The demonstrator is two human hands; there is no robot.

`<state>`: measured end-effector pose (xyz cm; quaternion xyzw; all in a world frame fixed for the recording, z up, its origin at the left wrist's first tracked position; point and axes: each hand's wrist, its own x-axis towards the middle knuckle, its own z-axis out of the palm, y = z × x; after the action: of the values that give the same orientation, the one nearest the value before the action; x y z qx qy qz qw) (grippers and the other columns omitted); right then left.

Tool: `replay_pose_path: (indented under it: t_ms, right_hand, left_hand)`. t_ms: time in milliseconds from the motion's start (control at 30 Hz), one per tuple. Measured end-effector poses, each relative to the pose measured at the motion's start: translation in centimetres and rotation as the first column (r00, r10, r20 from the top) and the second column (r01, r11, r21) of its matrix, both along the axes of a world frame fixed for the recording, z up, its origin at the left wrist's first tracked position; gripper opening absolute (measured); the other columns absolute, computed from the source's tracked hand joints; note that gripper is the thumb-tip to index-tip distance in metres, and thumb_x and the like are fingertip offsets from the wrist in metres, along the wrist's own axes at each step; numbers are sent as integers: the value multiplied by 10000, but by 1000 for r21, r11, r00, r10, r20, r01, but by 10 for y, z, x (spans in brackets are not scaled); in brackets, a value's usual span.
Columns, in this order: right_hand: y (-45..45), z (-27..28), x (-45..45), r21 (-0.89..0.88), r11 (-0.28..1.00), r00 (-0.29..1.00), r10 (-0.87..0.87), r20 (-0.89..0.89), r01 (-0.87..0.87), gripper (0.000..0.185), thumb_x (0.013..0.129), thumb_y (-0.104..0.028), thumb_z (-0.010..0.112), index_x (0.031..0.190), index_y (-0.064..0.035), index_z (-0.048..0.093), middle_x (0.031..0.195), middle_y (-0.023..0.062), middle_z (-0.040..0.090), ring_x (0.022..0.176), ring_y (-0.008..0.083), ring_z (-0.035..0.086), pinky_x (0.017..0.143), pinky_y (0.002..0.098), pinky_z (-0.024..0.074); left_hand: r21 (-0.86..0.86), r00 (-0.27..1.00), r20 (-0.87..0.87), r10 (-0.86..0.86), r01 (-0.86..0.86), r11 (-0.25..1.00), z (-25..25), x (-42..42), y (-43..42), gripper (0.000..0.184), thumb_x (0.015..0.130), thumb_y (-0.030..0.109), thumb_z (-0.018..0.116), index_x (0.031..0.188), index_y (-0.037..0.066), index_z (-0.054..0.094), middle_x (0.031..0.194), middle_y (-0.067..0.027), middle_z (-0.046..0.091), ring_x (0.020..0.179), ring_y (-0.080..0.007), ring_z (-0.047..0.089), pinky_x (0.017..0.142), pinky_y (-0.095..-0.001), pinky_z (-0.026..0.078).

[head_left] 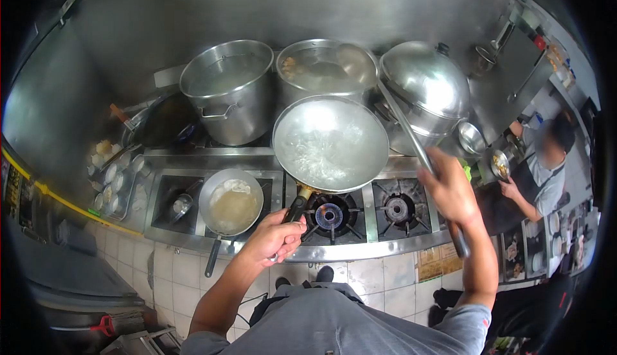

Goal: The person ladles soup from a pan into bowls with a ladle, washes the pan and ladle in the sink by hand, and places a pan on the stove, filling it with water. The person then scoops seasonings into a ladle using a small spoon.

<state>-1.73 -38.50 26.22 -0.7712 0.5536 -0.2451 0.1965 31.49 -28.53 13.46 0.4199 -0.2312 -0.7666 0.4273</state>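
Observation:
My left hand [273, 236] is closed around the black handle of a frying pan [379, 168]. The pan hangs over the back of a burner, with rippling clear liquid in it. In my right hand [450, 188] is the long handle of a ladle [411, 135]. The ladle's bowl reaches into the tall steel pot [326, 90] behind the pan, which holds clear liquid and some brownish pieces at its left side. A second frying pan [209, 195] with cloudy liquid and whitish pieces sits on the left burner.
Another tall pot [231, 114] stands back left; a domed-lid pot [425, 79] stands back right. A lit burner [329, 216] lies below my pan, beside another burner [396, 210]. A tray of small dishes [119, 188] is far left. At right, a person [543, 168] holds a bowl [500, 163].

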Motion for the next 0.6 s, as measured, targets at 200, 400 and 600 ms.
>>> replay_pose_path:
  t_ms: [200,400,600]
  right_hand:
    - [-141,-32,47,10,999,991,-41,-128,43,296,877,-174,629,993,91,689,970,335,697,950,481,695,859,503,528]
    - [-186,-35,62,461,883,934,-87,348,-89,196,902,-123,626,771,22,634,718,130,619,539,224,577,510,401,446]
    - [-180,-18,52,637,602,472,-435,767,-481,178,1047,-90,457,1091,72,516,676,-24,489,448,31,390,366,202,260]
  left_hand:
    - [-11,1000,-10,-9,9,1000,1,-2,2,99,961,66,633,1015,52,552,658,45,457,415,-49,395,349,-255,306]
    - [-20,1000,-15,-24,24,1000,-1,-6,2,104,957,55,635,1008,66,545,654,46,454,417,-47,397,351,-251,308]
    - [-54,999,16,-39,39,998,-6,-7,2,117,952,62,639,1009,68,538,654,42,455,418,-50,396,352,-250,312]
